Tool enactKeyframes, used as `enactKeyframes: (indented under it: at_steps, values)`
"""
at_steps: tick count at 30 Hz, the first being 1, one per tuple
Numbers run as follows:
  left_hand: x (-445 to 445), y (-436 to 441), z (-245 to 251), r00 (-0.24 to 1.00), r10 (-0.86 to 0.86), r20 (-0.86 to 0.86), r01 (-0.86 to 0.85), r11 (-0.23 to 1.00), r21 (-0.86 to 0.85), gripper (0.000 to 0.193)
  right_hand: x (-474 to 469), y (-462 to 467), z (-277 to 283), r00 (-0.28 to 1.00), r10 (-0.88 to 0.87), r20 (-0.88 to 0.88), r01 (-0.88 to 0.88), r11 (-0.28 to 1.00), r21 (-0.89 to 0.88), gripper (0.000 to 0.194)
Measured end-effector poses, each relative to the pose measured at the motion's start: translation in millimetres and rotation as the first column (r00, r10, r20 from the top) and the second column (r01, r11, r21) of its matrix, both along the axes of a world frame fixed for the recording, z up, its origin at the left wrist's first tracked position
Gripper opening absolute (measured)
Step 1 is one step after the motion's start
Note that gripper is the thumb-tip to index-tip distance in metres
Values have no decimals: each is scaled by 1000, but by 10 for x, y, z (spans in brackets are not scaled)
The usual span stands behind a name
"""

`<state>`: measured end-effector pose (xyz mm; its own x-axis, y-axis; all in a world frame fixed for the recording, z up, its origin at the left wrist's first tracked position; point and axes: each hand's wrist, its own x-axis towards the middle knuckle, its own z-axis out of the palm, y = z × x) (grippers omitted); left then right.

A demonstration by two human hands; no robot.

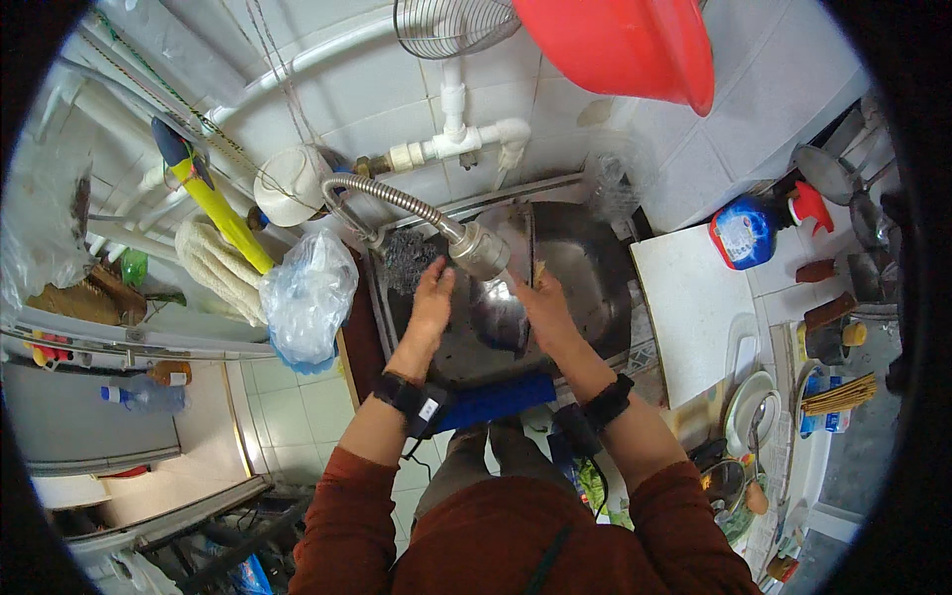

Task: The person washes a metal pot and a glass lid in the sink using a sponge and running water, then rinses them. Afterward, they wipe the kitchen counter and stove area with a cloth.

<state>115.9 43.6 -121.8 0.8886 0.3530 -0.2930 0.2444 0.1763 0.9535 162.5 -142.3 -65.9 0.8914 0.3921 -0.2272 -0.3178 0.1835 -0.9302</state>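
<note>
A dark metal pan or bowl (500, 316) stands tilted in the sink (587, 275), its rim running nearly upright. My right hand (547, 306) grips that rim, and a small yellowish piece, perhaps a sponge, shows by its fingertips. On the other side, my left hand (433, 301) is raised with fingers partly spread and nothing visible in it. Close to its fingertips is a grey shaggy scrubber (407, 260) at the sink's left corner; I cannot tell whether they touch. Between my hands hangs the head of a flexible metal faucet (482, 251), over the pan.
A white board (695, 312) and a blue spray bottle (744, 232) stand right of the sink. Left are a bag-covered container (312, 297) and a yellow-handled tool (216, 208). Above hang a red basin (625, 44) and a wire strainer (455, 26). A blue strip (494, 401) lines the front edge.
</note>
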Motion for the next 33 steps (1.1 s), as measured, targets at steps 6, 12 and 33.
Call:
enactKeyframes:
  at_steps: [6, 12, 33]
  values:
    - [69, 292, -34, 991, 123, -56, -123, 992, 4, 48, -77, -111, 148, 966, 232, 112, -179, 917, -357, 28]
    - [233, 376, 174, 983, 151, -104, -160, 983, -84, 44, -60, -279, 59, 841, 455, 291, -182, 747, -640, 30]
    - [-675, -326, -139, 936, 37, -350, -130, 960, -248, 53, 227, -461, 162, 789, 554, 265, -371, 774, -514, 36]
